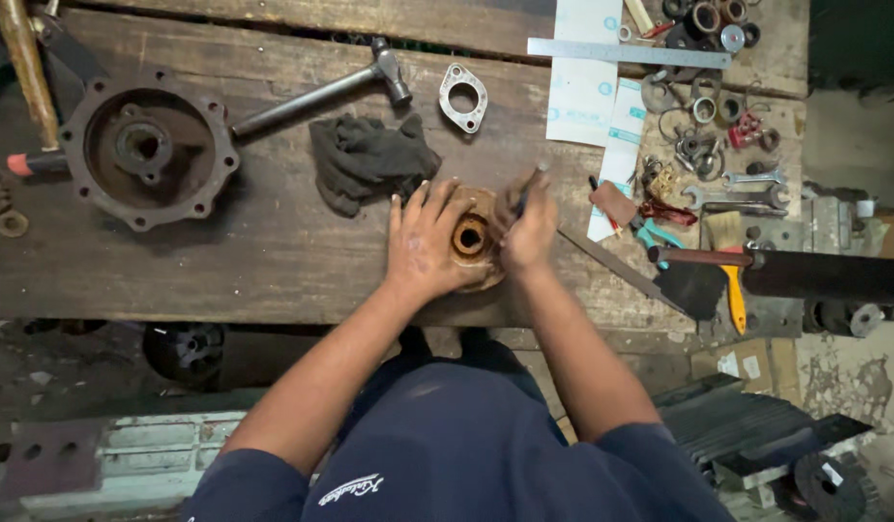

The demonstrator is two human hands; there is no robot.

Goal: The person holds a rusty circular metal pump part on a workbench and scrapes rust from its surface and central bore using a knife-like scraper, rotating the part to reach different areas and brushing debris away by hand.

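Hands at work on a worn wooden workbench (pixel 273 251), seen from above by the person's own head camera. The left hand (pixel 425 244) lies spread over a rusty round metal part (pixel 472 237) with a centre hole, fingers splayed and pressing it flat near the front edge of the bench. The right hand (pixel 529 230) is curled tight around a thin dark tool (pixel 530 184), which looks like a small scraper or pick, though blur makes it hard to be sure; its tip meets the part's right rim.

To do this well, the left palm should bear down firmly so the part cannot spin, while the tool works in short, controlled strokes kept away from the holding fingers.

Just behind the part lies a crumpled dark rag (pixel 367 159). Toward the left edge sits a large round rusty housing (pixel 149 147) with bolt holes. A hammer (pixel 323 90) rests at an angle near the back edge, beside a small oval flange (pixel 463 97). At the right end are a steel ruler (pixel 628 52), spanners (pixel 735 197), scattered rings and washers, and a yellow-handled tool (pixel 734 295).
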